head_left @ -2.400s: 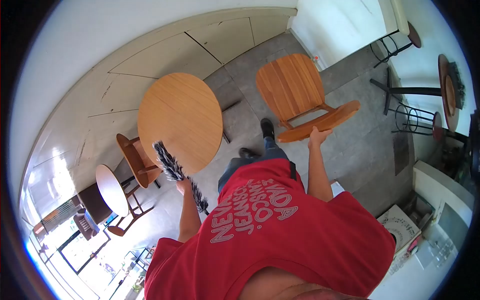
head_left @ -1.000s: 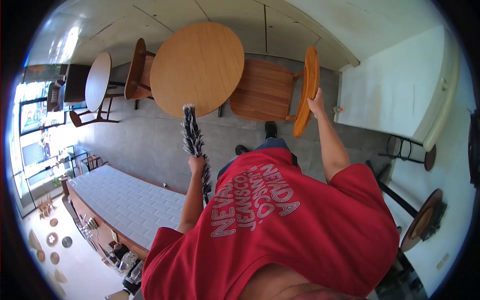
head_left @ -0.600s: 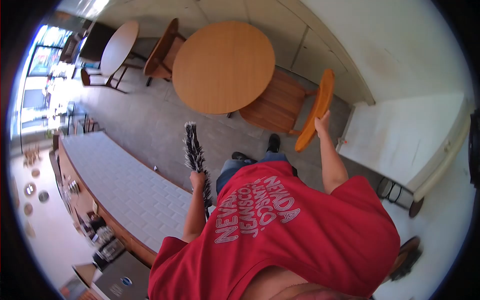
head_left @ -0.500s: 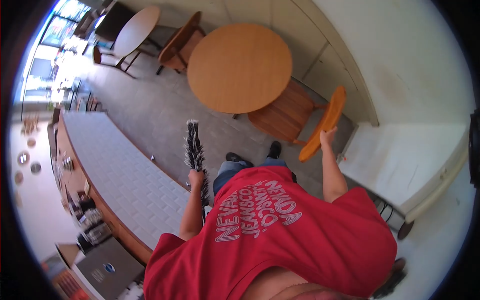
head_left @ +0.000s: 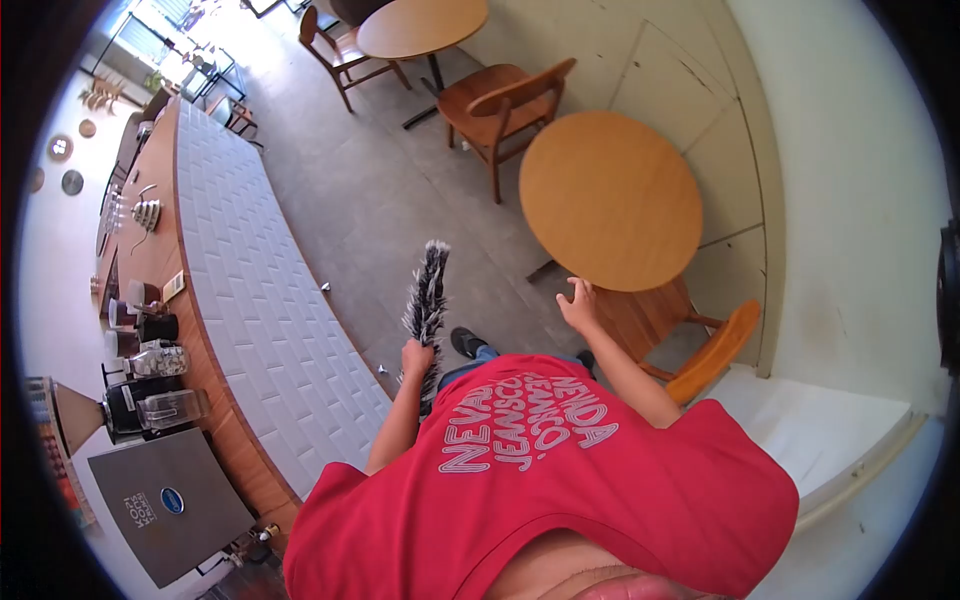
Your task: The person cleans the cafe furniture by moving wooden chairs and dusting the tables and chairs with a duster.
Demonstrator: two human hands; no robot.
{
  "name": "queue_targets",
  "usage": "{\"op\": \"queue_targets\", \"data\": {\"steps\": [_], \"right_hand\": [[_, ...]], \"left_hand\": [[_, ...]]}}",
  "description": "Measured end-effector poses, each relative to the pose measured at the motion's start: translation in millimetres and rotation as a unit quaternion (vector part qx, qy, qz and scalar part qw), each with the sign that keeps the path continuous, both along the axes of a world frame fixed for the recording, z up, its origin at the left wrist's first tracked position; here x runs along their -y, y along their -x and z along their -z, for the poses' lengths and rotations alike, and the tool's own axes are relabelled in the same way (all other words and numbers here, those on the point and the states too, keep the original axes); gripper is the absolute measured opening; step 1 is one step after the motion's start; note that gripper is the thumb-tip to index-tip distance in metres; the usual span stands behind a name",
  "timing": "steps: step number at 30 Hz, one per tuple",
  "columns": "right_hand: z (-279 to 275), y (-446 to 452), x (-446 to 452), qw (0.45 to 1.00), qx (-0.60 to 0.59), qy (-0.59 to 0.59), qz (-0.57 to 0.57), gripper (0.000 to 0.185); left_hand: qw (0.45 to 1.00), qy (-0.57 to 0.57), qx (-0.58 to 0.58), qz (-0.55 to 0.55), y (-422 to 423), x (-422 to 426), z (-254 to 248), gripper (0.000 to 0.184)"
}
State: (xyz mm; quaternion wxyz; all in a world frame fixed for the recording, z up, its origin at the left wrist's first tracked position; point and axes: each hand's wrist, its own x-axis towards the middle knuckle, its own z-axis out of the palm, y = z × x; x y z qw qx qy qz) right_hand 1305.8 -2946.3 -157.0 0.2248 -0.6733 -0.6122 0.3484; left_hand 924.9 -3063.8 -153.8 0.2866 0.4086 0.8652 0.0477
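Your left hand (head_left: 418,357): clamped on duster (head_left: 428,290) | your right hand (head_left: 578,305): fingers apart, near round table (head_left: 612,200) | 1 chair (head_left: 648,318): partly beneath it

"NEVADA" and "JEANSCO." can be read in pale outlined capitals on the red shirt (head_left: 640,490), where some letters are lost in the folds. On the grey machine (head_left: 205,475), white lettering is set beside a blue oval badge (head_left: 172,500), but both are seemingly too small to be made out.
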Motion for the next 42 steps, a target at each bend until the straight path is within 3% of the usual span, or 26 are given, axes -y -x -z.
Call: {"op": "queue_targets", "data": {"steps": [4,6,12,15,17,18,20,21,23,25,27,29,32,35,36,39,42], "right_hand": [[-19.1,103.8,-36.0,0.996,0.003,0.089,-0.004,0.053],[-22.1,118.2,-62.2,0.985,-0.112,0.119,0.05,0.051],[-51.5,133.4,-183.1,0.94,-0.255,0.189,0.124,0.047],[-46.5,142.2,-266.6,0.927,-0.295,0.167,0.16,0.05],[-37.9,140.7,-328.4,0.902,-0.355,0.174,0.173,0.068],[-34.6,145.4,-362.7,0.901,-0.357,0.176,0.172,0.068],[-30.7,151.0,-428.2,0.848,-0.433,0.174,0.25,0.095],[-28.7,152.5,-459.1,0.848,-0.436,0.174,0.246,0.095],[-23.1,162.2,-516.8,0.826,-0.449,0.167,0.297,0.114],[-27.1,176.3,-558.1,0.812,-0.461,0.171,0.316,0.112],[-22.4,183.7,-590.4,0.795,-0.513,0.135,0.294,0.104],[-23.6,190.1,-614.8,0.818,-0.461,0.18,0.293,0.096],[-5.2,199.2,-619.8,0.89,-0.197,0.187,0.366,0.093],[0.3,205.5,-624.4,0.888,-0.178,0.184,0.383,0.093],[28.2,198.9,-627.5,0.898,-0.144,0.142,0.392,0.093],[48.9,196.3,-632.1,0.897,-0.129,0.162,0.391,0.093],[14.0,228.8,-640.5,0.89,-0.176,0.158,0.39,0.091]], "left_hand": [[1.0,-0.015,0.021,-0.014,104.0,-5.1,8.0,0.042],[0.999,0.013,0.014,-0.033,133.1,-13.1,14.8,0.041],[0.999,0.02,0.024,-0.03,171.5,-64.1,17.6,0.038],[0.998,0.032,0.036,-0.031,188.3,-102.5,22.3,0.037],[0.998,0.036,0.038,-0.039,204.1,-125.6,29.0,0.036],[0.998,0.039,0.04,-0.032,216.7,-137.3,39.1,0.037],[0.996,0.067,0.041,-0.039,232.9,-158.5,44.2,0.038],[0.994,0.09,0.039,-0.052,240.4,-171.6,42.2,0.039],[0.99,0.106,0.028,-0.09,260.1,-187.4,46.0,0.039],[0.981,0.129,0.03,-0.144,285.9,-191.7,55.2,0.041],[0.977,0.139,0.032,-0.158,301.5,-200.7,29.2,0.043],[0.974,0.141,0.037,-0.174,320.1,-230.3,13.8,0.046],[0.946,0.134,0.006,-0.295,346.5,-231.1,24.0,0.055],[0.926,0.099,0.044,-0.36,353.9,-251.4,20.3,0.054],[0.919,0.095,0.028,-0.381,354.9,-258.7,22.0,0.053],[0.923,0.078,0.046,-0.373,368.1,-286.1,19.3,0.053],[0.929,0.111,0.04,-0.351,401.0,-319.3,26.9,0.052]]}}
